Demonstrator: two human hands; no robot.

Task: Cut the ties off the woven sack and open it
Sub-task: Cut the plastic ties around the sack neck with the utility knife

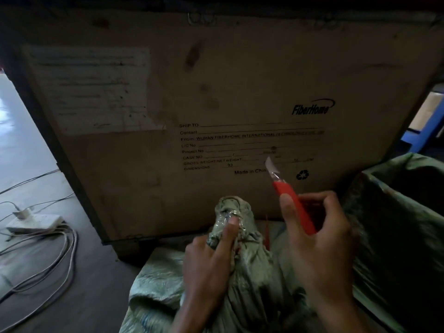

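Note:
A green woven sack (254, 280) lies low in the middle, its neck (234, 210) bunched upright and wrapped in shiny clear tape (228, 219). My left hand (211, 258) grips the neck just below the tape, with the thumb resting on the tape. My right hand (317, 239) holds a red utility knife (294, 205) to the right of the neck. The blade (271, 167) is out and points up and away, apart from the sack. A thin red strand (266, 228) hangs beside the neck.
A large cardboard crate (216, 104) with printed shipping text stands right behind the sack. A second green sack (398, 212) with an open mouth sits at the right. On the floor at the left lie a white power strip (36, 222) and loose cables (48, 258).

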